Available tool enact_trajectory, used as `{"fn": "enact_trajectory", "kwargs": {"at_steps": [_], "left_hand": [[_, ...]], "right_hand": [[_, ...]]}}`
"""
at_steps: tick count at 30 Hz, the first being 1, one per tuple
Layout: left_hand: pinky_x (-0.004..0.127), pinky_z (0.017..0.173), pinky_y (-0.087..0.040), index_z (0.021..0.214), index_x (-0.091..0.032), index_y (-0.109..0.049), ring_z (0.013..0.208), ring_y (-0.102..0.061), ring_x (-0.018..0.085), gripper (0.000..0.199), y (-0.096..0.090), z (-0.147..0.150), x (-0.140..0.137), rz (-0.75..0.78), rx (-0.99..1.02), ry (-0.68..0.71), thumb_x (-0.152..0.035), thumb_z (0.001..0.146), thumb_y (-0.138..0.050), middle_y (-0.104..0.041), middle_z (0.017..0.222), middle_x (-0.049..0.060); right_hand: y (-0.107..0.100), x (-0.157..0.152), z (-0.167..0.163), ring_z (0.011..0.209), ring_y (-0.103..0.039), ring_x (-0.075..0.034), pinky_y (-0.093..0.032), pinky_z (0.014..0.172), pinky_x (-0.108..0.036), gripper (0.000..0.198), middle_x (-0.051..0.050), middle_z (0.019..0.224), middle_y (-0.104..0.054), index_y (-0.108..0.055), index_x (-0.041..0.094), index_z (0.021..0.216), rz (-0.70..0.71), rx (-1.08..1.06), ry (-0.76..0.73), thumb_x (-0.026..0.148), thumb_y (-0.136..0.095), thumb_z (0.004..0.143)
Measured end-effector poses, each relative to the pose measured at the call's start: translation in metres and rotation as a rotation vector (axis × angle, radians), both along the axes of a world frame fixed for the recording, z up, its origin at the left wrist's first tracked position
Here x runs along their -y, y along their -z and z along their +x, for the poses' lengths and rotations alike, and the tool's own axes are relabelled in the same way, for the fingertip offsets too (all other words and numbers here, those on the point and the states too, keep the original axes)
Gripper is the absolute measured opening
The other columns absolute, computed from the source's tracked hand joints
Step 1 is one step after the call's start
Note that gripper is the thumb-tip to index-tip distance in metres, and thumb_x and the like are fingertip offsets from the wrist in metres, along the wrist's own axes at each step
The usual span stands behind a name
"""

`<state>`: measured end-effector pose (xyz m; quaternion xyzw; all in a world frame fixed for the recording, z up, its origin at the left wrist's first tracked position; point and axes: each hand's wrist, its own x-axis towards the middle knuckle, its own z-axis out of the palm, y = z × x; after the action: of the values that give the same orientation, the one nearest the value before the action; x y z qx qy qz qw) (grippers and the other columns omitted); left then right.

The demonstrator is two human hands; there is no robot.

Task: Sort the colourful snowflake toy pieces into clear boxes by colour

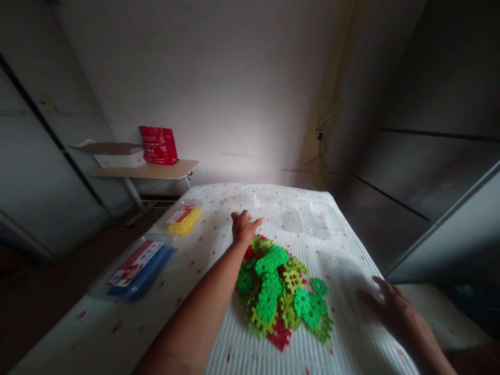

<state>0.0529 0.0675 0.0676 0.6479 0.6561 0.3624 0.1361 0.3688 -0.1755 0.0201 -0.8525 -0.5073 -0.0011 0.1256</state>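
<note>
From the head view, we see our left hand (244,226) reaching far out, fingers loosely curled and holding nothing that we can make out. It hovers just past a pile of toy gears (279,289), green, lime and red, flat with bumpy teeth. Our right hand (390,307) lies flat on a clear plastic lid (347,276), right beside the pile.

We think the gears are light, hard and a bit slippery, so pinching one by its toothed edge looks best. Left of our left arm lie a blue pack (135,268) and a yellow pack (183,219) on the ribbed white cover (234,354).
</note>
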Motion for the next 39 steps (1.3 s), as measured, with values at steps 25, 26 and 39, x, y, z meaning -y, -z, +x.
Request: {"fn": "enact_trajectory", "kwargs": {"at_steps": [25, 26, 39], "left_hand": [[0.046, 0.081, -0.043, 0.091, -0.018, -0.069, 0.1, -0.052, 0.033, 0.04, -0.005, 0.032, 0.004, -0.166, -0.445, 0.096, -0.051, 0.073, -0.056, -0.051, 0.113, 0.015], [0.048, 0.082, -0.042, 0.091, -0.018, -0.07, 0.1, -0.052, 0.033, 0.041, -0.005, 0.034, 0.004, -0.161, -0.456, 0.086, -0.052, 0.073, -0.056, -0.052, 0.113, 0.016], [0.051, 0.088, -0.033, 0.101, -0.022, -0.064, 0.101, -0.051, 0.03, 0.051, -0.003, 0.036, 0.004, -0.184, -0.491, 0.075, -0.062, 0.077, -0.043, -0.055, 0.11, 0.013]], "right_hand": [[0.005, 0.003, 0.001, 0.105, -0.058, -0.033, -0.046, 0.087, -0.046, 0.067, -0.017, 0.117, -0.058, -0.048, 0.016, 0.125, -0.003, -0.012, 0.005, 0.062, -0.032, 0.078], [0.006, 0.003, 0.002, 0.104, -0.058, -0.033, -0.046, 0.087, -0.045, 0.066, -0.018, 0.117, -0.058, -0.048, 0.016, 0.125, 0.001, -0.011, 0.002, 0.061, -0.033, 0.078], [-0.005, 0.001, -0.004, 0.101, -0.061, -0.033, -0.047, 0.086, -0.046, 0.066, -0.017, 0.113, -0.061, -0.055, 0.015, 0.12, 0.022, -0.056, 0.027, 0.061, -0.038, 0.075]]}}
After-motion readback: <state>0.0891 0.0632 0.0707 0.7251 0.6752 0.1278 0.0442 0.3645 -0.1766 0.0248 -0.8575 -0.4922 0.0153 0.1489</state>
